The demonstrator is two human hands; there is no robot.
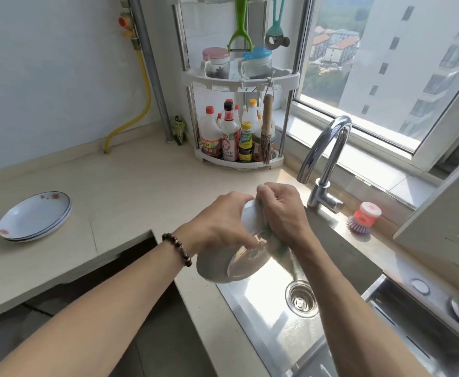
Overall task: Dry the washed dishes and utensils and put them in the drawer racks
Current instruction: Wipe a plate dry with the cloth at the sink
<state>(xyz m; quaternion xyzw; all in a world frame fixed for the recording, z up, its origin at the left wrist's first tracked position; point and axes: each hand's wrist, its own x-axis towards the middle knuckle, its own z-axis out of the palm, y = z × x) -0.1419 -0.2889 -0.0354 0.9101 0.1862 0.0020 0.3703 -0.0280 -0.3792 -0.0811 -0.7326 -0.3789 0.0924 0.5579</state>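
Note:
A white plate [214, 268] is held on edge, tilted, above the left rim of the steel sink [263, 322]. My left hand [223, 221] grips its upper rim, a bead bracelet on that wrist. My right hand [282, 213] holds a green and white cloth [284, 250] bunched against the plate's face. Part of the plate is hidden behind both hands. On the counter at far left lie stacked white plates [32, 217] with red flower marks and a blue rim.
A chrome faucet [323, 159] rises behind the sink, a pink and purple dish brush [364, 217] beside it. A corner rack [239, 126] holds sauce bottles, jars and hanging tools. A dark opening [100, 281] gapes under the counter at left. A window fills the right.

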